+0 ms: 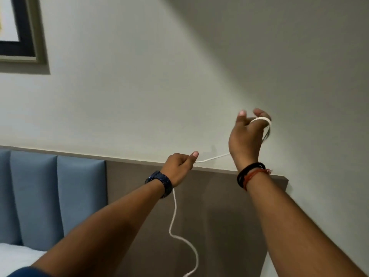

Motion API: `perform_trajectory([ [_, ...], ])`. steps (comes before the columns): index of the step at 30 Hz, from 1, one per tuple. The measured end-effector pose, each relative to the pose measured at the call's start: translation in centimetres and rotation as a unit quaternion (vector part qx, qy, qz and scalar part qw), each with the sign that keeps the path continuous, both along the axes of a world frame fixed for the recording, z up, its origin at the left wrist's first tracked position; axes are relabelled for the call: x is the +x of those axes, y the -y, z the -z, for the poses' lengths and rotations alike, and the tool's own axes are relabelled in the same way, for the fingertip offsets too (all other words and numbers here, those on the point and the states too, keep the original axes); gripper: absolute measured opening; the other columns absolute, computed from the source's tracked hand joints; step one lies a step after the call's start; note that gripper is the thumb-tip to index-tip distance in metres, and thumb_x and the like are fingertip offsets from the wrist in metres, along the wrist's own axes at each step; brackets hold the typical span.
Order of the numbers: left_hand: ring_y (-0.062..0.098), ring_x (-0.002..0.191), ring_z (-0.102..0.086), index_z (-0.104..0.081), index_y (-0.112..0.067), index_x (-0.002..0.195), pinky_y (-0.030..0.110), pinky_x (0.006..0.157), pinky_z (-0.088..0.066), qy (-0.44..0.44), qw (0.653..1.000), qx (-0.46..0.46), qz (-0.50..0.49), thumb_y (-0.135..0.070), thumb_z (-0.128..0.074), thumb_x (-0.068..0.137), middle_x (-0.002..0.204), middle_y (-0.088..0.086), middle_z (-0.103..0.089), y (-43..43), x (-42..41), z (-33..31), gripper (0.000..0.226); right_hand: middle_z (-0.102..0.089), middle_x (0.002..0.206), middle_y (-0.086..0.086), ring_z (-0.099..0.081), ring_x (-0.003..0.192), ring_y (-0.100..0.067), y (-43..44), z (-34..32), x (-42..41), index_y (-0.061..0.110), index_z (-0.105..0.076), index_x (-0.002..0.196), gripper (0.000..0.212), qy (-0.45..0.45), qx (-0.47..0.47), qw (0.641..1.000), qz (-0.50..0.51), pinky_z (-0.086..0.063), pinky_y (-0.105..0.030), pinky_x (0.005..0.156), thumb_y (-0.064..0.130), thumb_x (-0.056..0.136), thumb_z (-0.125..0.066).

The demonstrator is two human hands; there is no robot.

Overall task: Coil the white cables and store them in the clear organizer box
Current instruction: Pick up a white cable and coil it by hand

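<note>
In front of the pale wall point(179, 66) and the brown headboard point(199, 196) we hold our arms up, with our right hand point(246, 136) carrying loops of the white cable point(175, 208) wound round its bent fingers point(259, 113) and our left hand point(179, 166) closed on the cable. The cable runs almost flat from hand to hand, then hangs down past our watch point(161, 183) and off the bottom. It looks light, soft and bendy, so we think it is best pinched close to the loops.

Cable point(211, 157) strung between hands — left hand point(179, 168) lower, right hand point(246, 139) higher.
</note>
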State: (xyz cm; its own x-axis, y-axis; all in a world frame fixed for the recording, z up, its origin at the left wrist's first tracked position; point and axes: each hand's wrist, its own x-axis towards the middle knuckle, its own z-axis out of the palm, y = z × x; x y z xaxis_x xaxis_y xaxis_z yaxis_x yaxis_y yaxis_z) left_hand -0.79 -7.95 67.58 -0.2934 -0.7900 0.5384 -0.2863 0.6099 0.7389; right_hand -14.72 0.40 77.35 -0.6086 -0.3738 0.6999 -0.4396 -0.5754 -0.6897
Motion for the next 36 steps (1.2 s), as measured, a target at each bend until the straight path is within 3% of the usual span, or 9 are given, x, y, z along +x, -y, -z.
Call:
perform_trajectory([
  [3, 0.015, 0.044, -0.028, -0.024, -0.019, 0.044, 0.027, 0.054, -0.031, -0.011, 0.998, -0.036, -0.045, -0.063, -0.045, 0.084, 0.043, -0.005, -0.024, 0.0, 0.6, -1.7, 0.063, -0.067, 0.096, -0.014, -0.062, 0.087, -0.03, 0.0, 2.8, -0.7, 0.006, -0.055, 0.1, 0.072, -0.319, 0.289, 0.893, 0.128, -0.044, -0.033, 0.076, 0.07, 0.085, -0.025],
  [7, 0.01, 0.035, -0.02, -0.03, -0.02, 0.036, 0.026, 0.048, -0.021, 0.008, 0.994, -0.069, -0.086, -0.06, -0.046, 0.085, 0.032, -0.005, -0.022, 0.2, 1.1, -4.2, 0.065, -0.066, 0.062, 0.0, -0.06, 0.061, -0.02, -0.9, 4.8, 1.0, 0.014, -0.059, 0.058, 0.091, -0.392, 0.483, 0.782, -0.018, -0.047, -0.036, 0.069, 0.085, 0.071, -0.003],
  [12, 0.014, 0.041, -0.027, -0.028, -0.018, 0.036, 0.027, 0.05, -0.022, -0.052, 0.994, -0.047, -0.088, -0.053, -0.049, 0.088, 0.033, -0.007, -0.026, -0.6, -0.1, -6.2, 0.066, -0.034, 0.04, 0.004, -0.044, 0.049, -0.019, -2.8, 4.1, 3.5, 0.021, -0.031, 0.043, 0.065, -0.202, 0.402, 0.796, -0.405, -0.037, -0.024, 0.046, 0.065, 0.09, -0.026],
  [17, 0.011, 0.038, -0.03, -0.037, -0.016, 0.045, 0.026, 0.051, -0.026, -0.082, 0.995, 0.005, -0.05, -0.054, -0.044, 0.09, 0.038, -0.01, -0.036, -1.5, -0.4, -5.1, 0.059, -0.033, 0.043, 0.009, -0.033, 0.032, -0.006, -5.1, 0.3, 3.5, 0.019, -0.048, 0.061, 0.051, 0.073, 0.151, 0.793, -0.586, -0.026, -0.017, 0.03, 0.056, 0.093, -0.034],
  [20, 0.007, 0.028, -0.024, -0.035, -0.017, 0.047, 0.025, 0.047, -0.024, 0.003, 0.998, 0.027, -0.062, -0.056, -0.043, 0.089, 0.028, -0.011, -0.031, -1.9, -0.1, -4.3, 0.058, -0.046, 0.053, 0.008, -0.034, 0.036, -0.005, -4.5, -1.6, 2.9, 0.011, -0.057, 0.098, 0.025, 0.145, -0.013, 0.875, -0.461, -0.028, -0.018, 0.034, 0.032, 0.098, -0.044],
  [24, 0.008, 0.029, -0.021, -0.03, -0.016, 0.049, 0.025, 0.048, -0.021, 0.045, 0.997, 0.031, -0.048, -0.055, -0.045, 0.089, 0.028, -0.01, -0.026, -2.2, 1.2, -4.0, 0.058, -0.065, 0.097, -0.009, -0.06, 0.086, -0.018, -2.4, -1.8, 0.3, 0.0, -0.05, 0.113, 0.03, 0.023, -0.021, 0.999, 0.031, -0.043, -0.018, 0.077, 0.024, 0.095, -0.048],
  [27, 0.012, 0.036, -0.019, -0.029, -0.014, 0.048, 0.028, 0.051, -0.023, 0.074, 0.995, -0.017, -0.057, -0.055, -0.047, 0.088, 0.035, -0.009, -0.02, -2.6, 1.7, -4.8, 0.06, -0.066, 0.09, -0.014, -0.062, 0.085, -0.03, -1.8, 1.2, -0.6, 0.002, -0.06, 0.08, 0.066, -0.36, 0.168, 0.89, 0.225, -0.044, -0.033, 0.07, 0.062, 0.089, -0.034],
  [31, 0.013, 0.037, -0.019, -0.022, -0.02, 0.04, 0.027, 0.049, -0.021, 0.116, 0.987, -0.06, -0.099, -0.054, -0.046, 0.088, 0.033, -0.006, -0.02, -2.5, 2.7, -6.5, 0.064, -0.054, 0.05, -0.002, -0.05, 0.049, -0.019, -2.2, 3.4, 0.1, 0.013, -0.047, 0.047, 0.09, -0.479, 0.41, 0.77, 0.096, -0.034, -0.03, 0.05, 0.087, 0.068, -0.001],
  [36, 0.012, 0.031, -0.02, -0.027, -0.019, 0.034, 0.027, 0.048, -0.02, 0.044, 0.992, -0.031, -0.112, -0.057, -0.047, 0.086, 0.034, -0.011, -0.03, -1.9, 3.4, -7.0, 0.068, -0.027, 0.038, 0.006, -0.024, 0.034, -0.011, -4.0, 2.1, 2.1, 0.019, -0.035, 0.045, 0.07, -0.171, 0.432, 0.768, -0.441, -0.022, -0.018, 0.035, 0.081, 0.077, -0.029],
])
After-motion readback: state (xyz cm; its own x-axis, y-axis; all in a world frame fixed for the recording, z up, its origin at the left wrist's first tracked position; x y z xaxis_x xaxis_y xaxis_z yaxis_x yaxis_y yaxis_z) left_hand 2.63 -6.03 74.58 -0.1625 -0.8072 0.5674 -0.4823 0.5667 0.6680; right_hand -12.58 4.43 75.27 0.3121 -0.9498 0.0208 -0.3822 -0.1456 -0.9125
